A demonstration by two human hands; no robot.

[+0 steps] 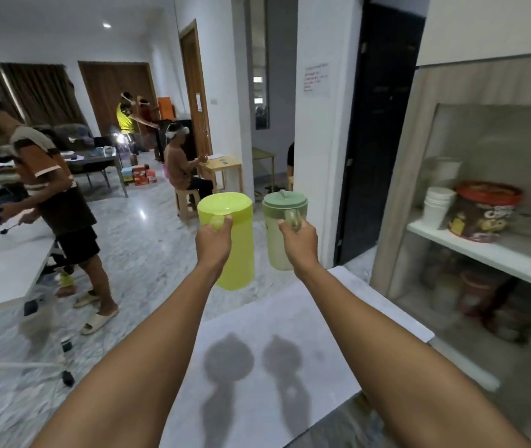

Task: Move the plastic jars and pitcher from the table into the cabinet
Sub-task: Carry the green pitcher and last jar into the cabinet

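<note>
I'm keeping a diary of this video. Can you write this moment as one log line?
left hand: holds yellow pitcher | right hand: holds green-lidded pitcher | both lifted above table | cabinet: at right

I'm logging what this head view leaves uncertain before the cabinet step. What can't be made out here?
- Lower cabinet shelf: contents blurred.
- Pitcher handles: wrapped by the left hand and right hand.
- Inside the green-lidded pitcher: lid covers it.
- Wall note: writing too small.
</note>
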